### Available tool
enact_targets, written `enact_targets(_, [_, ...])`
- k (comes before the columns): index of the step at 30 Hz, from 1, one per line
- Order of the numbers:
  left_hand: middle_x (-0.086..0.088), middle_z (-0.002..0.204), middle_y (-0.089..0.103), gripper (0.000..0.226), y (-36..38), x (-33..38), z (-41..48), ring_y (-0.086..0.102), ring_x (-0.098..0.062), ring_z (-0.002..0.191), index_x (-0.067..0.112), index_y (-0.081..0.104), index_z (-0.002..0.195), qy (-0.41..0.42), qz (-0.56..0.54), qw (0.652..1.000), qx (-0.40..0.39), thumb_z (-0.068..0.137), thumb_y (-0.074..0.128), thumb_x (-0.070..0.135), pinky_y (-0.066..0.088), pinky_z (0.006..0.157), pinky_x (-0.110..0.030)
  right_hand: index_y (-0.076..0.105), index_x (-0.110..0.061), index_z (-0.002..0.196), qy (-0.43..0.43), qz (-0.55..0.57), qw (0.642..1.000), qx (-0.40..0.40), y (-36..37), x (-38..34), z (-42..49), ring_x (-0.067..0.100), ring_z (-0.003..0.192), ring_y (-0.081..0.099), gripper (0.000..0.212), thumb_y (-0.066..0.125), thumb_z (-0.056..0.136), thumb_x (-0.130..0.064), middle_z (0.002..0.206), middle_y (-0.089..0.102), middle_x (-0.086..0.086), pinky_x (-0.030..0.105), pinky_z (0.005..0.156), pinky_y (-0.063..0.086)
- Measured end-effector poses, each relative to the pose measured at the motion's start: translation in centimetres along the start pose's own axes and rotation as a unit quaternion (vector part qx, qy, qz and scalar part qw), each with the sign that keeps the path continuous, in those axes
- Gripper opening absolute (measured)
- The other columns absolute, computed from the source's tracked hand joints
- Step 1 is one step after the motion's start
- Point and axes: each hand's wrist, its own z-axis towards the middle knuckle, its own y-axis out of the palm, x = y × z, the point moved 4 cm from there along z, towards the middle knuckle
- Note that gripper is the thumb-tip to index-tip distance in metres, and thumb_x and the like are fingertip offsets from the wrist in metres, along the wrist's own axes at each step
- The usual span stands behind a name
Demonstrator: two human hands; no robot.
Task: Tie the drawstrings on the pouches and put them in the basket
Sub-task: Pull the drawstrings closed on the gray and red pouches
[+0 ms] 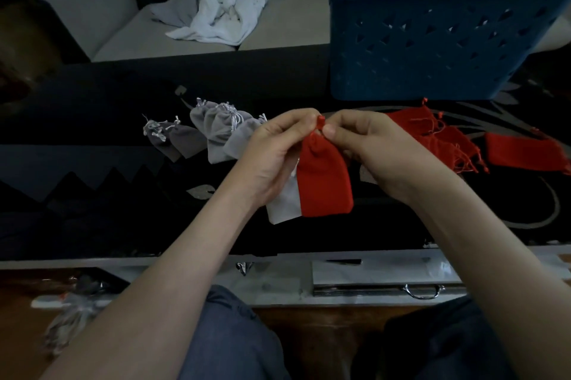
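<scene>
A red pouch hangs between my hands above the dark table, its neck gathered. My left hand and my right hand both pinch the red drawstring at its top. A grey pouch lies partly behind the red one, under my left hand. Several grey pouches lie in a row to the left. Several red pouches lie to the right. The blue basket stands at the back right.
A crumpled white cloth lies on the grey sofa behind the table. The table's pale front edge has a drawer with a metal handle. My knees are below it.
</scene>
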Motion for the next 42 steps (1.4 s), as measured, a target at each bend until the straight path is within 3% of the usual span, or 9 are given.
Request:
enact_targets(6, [0.006,0.070,0.061,0.003,0.4,0.7,-0.3,0.056,-0.005,0.068,0.008,0.056,0.083,0.019,0.074,0.995,-0.058,0.083,0.055,0.011,0.046,0.070,-0.019,0.059,-0.013,0.075,0.034,0.045,0.998,-0.030,-0.4,0.3,-0.1,0.000,0.051,0.050,0.025,0.048,0.097,-0.013,0.054,0.058,-0.009,0.012,0.051,0.040])
enact_targets(12, [0.001,0.075,0.068,0.008,0.4,1.0,-0.4,0.062,-0.010,0.074,0.012,0.061,0.076,0.042,0.127,0.989,-0.063,0.082,0.060,0.006,0.051,0.077,-0.024,0.059,-0.013,0.074,-0.005,0.039,0.999,-0.026,-1.0,0.4,-0.3,0.009,0.060,0.046,0.023,0.050,0.095,-0.014,0.063,0.055,-0.001,0.018,0.057,0.038])
enact_targets(16, [-0.005,0.078,0.069,0.018,0.3,1.0,-0.6,0.063,-0.017,0.079,0.014,0.060,0.072,0.031,0.196,0.979,-0.048,0.084,0.063,0.002,0.050,0.082,-0.029,0.060,-0.013,0.075,-0.004,-0.031,0.999,-0.020,-1.4,0.4,-0.4,0.002,0.056,0.048,0.021,0.053,0.094,-0.012,0.059,0.055,-0.007,0.017,0.058,0.038])
enact_targets(20, [-0.013,0.080,0.068,0.014,0.3,1.3,-0.7,0.057,-0.016,0.074,0.014,0.062,0.076,0.035,0.372,0.927,-0.024,0.086,0.066,0.005,0.047,0.072,-0.030,0.063,-0.022,0.074,-0.017,-0.178,0.984,-0.002,-1.7,0.4,-0.4,-0.005,0.059,0.053,0.020,0.058,0.092,-0.018,0.064,0.060,-0.011,0.010,0.063,0.040])
enact_targets(26, [0.012,0.067,0.059,0.016,0.1,0.6,0.0,0.051,0.002,0.059,0.029,0.062,0.083,0.015,0.502,0.864,-0.018,0.084,0.067,0.014,0.039,0.061,-0.019,0.062,-0.027,0.075,-0.050,-0.304,0.951,0.026,-1.5,0.4,-0.4,-0.010,0.062,0.054,0.016,0.062,0.089,-0.020,0.067,0.062,-0.011,0.005,0.061,0.040])
enact_targets(29, [0.013,0.070,0.058,0.005,0.8,0.8,-0.1,0.052,0.002,0.064,0.025,0.066,0.086,0.027,0.595,0.803,-0.019,0.087,0.064,0.020,0.036,0.060,-0.014,0.064,-0.025,0.078,-0.042,-0.329,0.943,0.025,-1.4,0.6,-0.2,-0.004,0.066,0.058,0.012,0.061,0.089,-0.021,0.069,0.064,-0.012,0.010,0.064,0.042])
enact_targets(33, [0.004,0.083,0.065,0.007,1.3,1.0,-0.3,0.061,-0.009,0.082,0.017,0.068,0.090,0.046,0.650,0.758,0.010,0.088,0.061,0.019,0.048,0.073,-0.026,0.066,-0.022,0.085,-0.035,-0.344,0.938,0.008,-1.3,0.9,0.1,-0.004,0.063,0.056,0.007,0.061,0.090,-0.022,0.074,0.064,-0.012,0.011,0.064,0.043])
enact_targets(38, [0.010,0.076,0.064,0.004,0.7,1.0,-0.3,0.064,-0.010,0.086,0.022,0.068,0.084,0.013,0.623,0.781,0.034,0.085,0.065,0.020,0.052,0.079,-0.030,0.064,-0.020,0.083,-0.047,-0.357,0.933,-0.006,-0.9,1.0,0.1,-0.010,0.059,0.054,0.004,0.063,0.087,-0.021,0.068,0.059,-0.014,0.007,0.062,0.041])
enact_targets(42, [0.013,0.072,0.064,0.016,0.2,0.9,-0.3,0.064,-0.007,0.082,0.028,0.065,0.072,-0.035,0.577,0.815,0.033,0.083,0.068,0.018,0.053,0.081,-0.029,0.067,-0.016,0.085,-0.055,-0.384,0.921,0.015,-0.9,0.9,0.1,-0.004,0.063,0.054,0.008,0.062,0.086,-0.022,0.069,0.060,-0.014,0.010,0.063,0.041])
